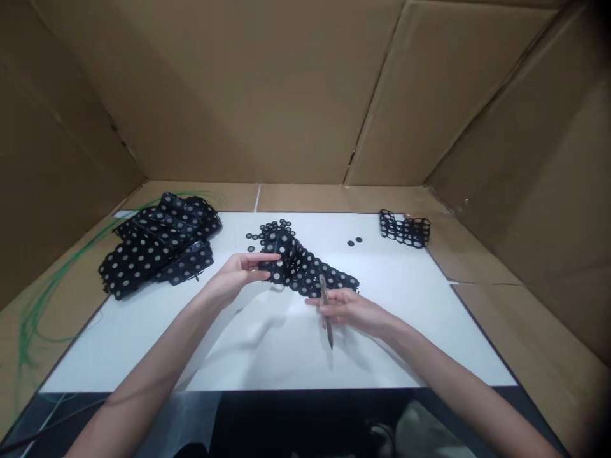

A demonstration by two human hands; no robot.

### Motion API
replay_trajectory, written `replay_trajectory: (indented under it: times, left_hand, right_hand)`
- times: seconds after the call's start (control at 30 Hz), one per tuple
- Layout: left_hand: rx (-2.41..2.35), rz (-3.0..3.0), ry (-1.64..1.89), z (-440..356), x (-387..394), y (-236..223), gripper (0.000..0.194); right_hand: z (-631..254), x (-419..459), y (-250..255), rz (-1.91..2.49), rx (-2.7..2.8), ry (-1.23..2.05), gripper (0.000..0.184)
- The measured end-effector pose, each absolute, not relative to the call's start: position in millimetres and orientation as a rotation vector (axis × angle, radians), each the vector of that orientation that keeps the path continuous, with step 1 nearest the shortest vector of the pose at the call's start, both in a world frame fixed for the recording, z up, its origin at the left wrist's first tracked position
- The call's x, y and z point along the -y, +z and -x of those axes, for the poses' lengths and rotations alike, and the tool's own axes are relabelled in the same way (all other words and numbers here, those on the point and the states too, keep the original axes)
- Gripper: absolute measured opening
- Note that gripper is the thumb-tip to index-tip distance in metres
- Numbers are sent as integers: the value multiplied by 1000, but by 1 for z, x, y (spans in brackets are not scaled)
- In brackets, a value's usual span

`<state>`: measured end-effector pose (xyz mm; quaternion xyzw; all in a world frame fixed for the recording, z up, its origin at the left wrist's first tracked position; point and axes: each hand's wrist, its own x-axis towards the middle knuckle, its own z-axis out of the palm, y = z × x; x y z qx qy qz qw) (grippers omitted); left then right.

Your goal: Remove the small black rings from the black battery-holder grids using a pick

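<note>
My left hand (pixel 238 273) pinches the left end of a black sheet with pale round dots (pixel 312 270), its thumb and fingers gripping the folded edge. The sheet bends upright at that end and stretches down to the right over the white board. In my right hand (pixel 348 310) is a slim pointed metal tool (pixel 327 318), held between the fingers with its sharp end toward me. The fingers of that hand are at the sheet's near edge; whether they touch it I cannot tell. Small round black pieces (pixel 281 226) lie loose just behind the sheet.
A heap of similar dotted black sheets (pixel 157 245) lies at the left, beside thin green strands (pixel 62 280). At the back right sits a black lattice with open holes (pixel 405 230), near two loose black discs (pixel 354 242). Cardboard walls (pixel 267 95) surround the white board (pixel 401 343).
</note>
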<state>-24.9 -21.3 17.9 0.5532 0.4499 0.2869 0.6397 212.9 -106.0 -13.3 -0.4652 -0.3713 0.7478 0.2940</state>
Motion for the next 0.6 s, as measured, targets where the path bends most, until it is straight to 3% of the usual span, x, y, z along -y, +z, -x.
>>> replay_trajectory:
  times: [0.37,0.6]
  left_hand:
    - [-973,-1210,584,16,24,33,45]
    - [-818,-1101,831,-25,22,49,55]
  right_hand:
    - [-260,110,-7,1397,1028,1697,16]
    - [-243,141,-20,1151,893,2059,11]
